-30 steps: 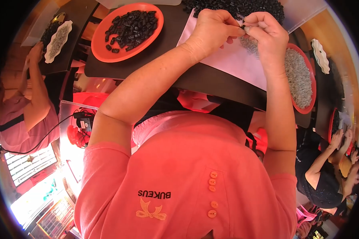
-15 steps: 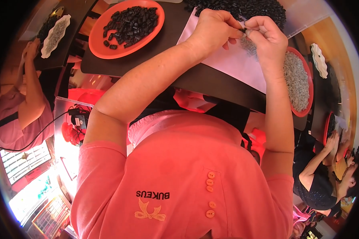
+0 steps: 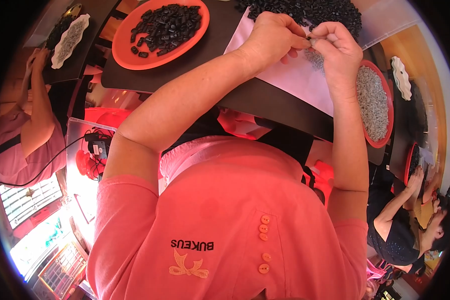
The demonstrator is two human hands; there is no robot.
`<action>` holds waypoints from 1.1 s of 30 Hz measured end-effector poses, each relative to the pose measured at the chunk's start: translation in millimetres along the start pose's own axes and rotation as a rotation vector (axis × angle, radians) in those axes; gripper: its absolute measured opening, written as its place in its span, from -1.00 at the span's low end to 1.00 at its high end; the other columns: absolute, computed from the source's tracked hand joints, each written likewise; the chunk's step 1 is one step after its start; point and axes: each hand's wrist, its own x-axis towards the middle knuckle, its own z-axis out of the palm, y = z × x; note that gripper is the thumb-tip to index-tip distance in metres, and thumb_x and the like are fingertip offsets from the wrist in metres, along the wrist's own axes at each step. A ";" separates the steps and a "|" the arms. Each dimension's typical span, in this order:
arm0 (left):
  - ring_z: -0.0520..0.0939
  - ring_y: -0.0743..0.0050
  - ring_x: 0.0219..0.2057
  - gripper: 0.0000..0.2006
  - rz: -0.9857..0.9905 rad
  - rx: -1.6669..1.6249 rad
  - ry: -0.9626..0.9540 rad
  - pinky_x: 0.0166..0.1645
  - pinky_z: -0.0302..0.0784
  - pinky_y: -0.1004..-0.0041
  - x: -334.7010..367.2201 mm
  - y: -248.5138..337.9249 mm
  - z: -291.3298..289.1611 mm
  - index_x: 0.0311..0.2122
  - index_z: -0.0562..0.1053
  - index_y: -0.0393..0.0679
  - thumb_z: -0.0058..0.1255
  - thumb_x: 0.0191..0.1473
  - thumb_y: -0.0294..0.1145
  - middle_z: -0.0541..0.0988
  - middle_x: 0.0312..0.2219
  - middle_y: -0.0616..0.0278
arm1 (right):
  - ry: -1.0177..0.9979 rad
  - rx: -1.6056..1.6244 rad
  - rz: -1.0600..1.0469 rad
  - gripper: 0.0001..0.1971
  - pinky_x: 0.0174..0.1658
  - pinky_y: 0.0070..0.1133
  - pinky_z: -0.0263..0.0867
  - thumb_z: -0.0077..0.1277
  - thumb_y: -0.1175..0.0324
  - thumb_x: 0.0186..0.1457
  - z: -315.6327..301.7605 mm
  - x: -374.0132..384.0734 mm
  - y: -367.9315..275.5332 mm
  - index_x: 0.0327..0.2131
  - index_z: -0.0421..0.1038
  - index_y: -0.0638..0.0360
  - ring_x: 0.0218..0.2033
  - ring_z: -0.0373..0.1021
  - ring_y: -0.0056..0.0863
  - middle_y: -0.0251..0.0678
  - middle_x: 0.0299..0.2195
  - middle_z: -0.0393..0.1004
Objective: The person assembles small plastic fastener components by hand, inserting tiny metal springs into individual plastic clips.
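Note:
My left hand [image 3: 274, 39] and my right hand [image 3: 339, 52] meet at the far side of the table, fingertips pinched together almost touching. Whatever is between them is too small to make out. Under them lies a pale pink sheet [image 3: 290, 82], with a small heap of clear greyish bits [image 3: 315, 61] beside my right fingers. A pile of small black plastic parts [image 3: 330, 11] spreads just beyond my hands. Right of my right wrist, a red plate [image 3: 391, 107] is filled with the same greyish bits. On the left, an orange-red plate [image 3: 122, 47] holds more black parts.
The dark table [image 3: 210, 45] carries all this, with a clear plastic wall [image 3: 385, 30] at the far right. A person [image 3: 35, 115] works at left near a white scalloped dish [image 3: 70, 42]. More people [image 3: 397, 220] sit at right, by another white dish [image 3: 401, 77].
My hands stay nearly in place, fingertips still pinched close together. The dark speck seen between them earlier no longer shows. The view has shifted slightly.

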 end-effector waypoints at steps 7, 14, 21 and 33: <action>0.50 0.61 -0.69 -0.83 -0.046 0.167 -0.090 -0.66 0.29 0.64 -2.2 7.8 0.9 -0.49 0.51 -0.27 0.16 -0.07 -0.37 0.51 -0.68 0.28 | -0.003 0.080 0.049 -0.85 -0.48 -0.77 0.26 -0.07 0.69 -0.13 -8.5 0.3 -2.9 -0.43 0.39 0.25 -0.52 0.34 -0.76 -0.46 -0.54 0.43; 0.51 0.59 -0.67 -0.83 -0.017 0.028 -0.161 -0.67 0.30 0.63 -3.0 4.3 -1.2 -0.42 0.48 -0.32 0.12 -0.03 -0.40 0.52 -0.66 0.23 | -0.052 0.011 0.007 -0.85 -0.36 -0.75 0.28 -0.10 0.68 -0.08 -9.2 -2.9 -13.4 -0.39 0.37 0.26 -0.45 0.36 -0.71 -0.41 -0.47 0.45; 0.55 0.51 -0.64 -0.85 -0.007 -0.056 -0.186 -0.66 0.36 0.59 -1.9 1.3 1.0 -0.36 0.46 -0.38 0.05 0.02 -0.47 0.55 -0.59 0.14 | -0.077 -0.043 -0.025 -0.83 -0.35 -0.74 0.29 -0.09 0.70 -0.10 -17.2 -3.0 -10.7 -0.38 0.36 0.28 -0.43 0.36 -0.71 -0.42 -0.46 0.43; 0.52 0.56 -0.67 -0.88 -0.063 0.030 -0.106 -0.69 0.32 0.61 -4.3 -1.6 5.0 -0.39 0.46 -0.33 0.06 0.00 -0.48 0.52 -0.64 0.21 | -0.074 -0.031 0.034 -0.84 -0.37 -0.73 0.28 -0.09 0.71 -0.09 -12.0 -2.2 -5.0 -0.40 0.34 0.26 -0.43 0.36 -0.70 -0.44 -0.47 0.42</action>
